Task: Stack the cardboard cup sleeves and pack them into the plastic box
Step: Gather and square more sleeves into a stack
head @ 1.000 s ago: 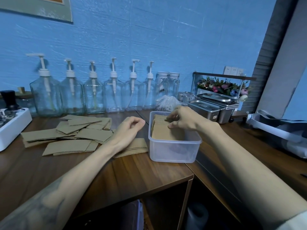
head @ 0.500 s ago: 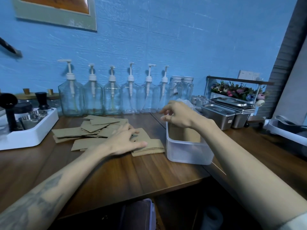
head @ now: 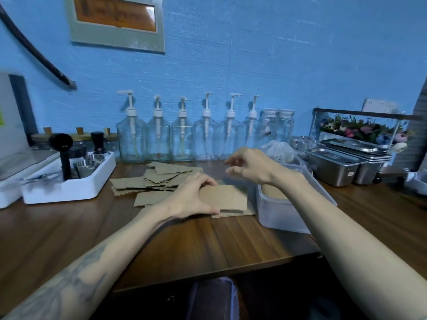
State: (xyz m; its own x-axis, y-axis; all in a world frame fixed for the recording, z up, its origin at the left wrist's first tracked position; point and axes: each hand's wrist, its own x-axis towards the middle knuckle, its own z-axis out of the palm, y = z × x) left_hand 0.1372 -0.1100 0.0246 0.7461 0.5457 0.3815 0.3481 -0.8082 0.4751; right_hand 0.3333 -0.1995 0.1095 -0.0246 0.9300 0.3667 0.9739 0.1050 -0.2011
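Flat brown cardboard cup sleeves lie in a loose pile (head: 159, 181) on the wooden counter. A small stack of sleeves (head: 224, 199) sits just left of the clear plastic box (head: 277, 215), and my left hand (head: 189, 199) grips its top sleeve at the left edge, thumb underneath. The box holds several brown sleeves (head: 275, 192) standing inside. My right hand (head: 249, 167) hovers above the gap between stack and box, fingers loosely curled, holding nothing.
Glass pump bottles (head: 182, 139) line the blue wall behind the pile. A white tray (head: 69, 188) with black coffee tools stands at the left. Steel lidded pans (head: 335, 165) and flowers sit at the right. The counter's front edge is near, with an open shelf below.
My right hand has left the box and moved left, above the small stack. My left hand has closed on the stack's top sleeve and lifted its edge. The camera tilted upward.
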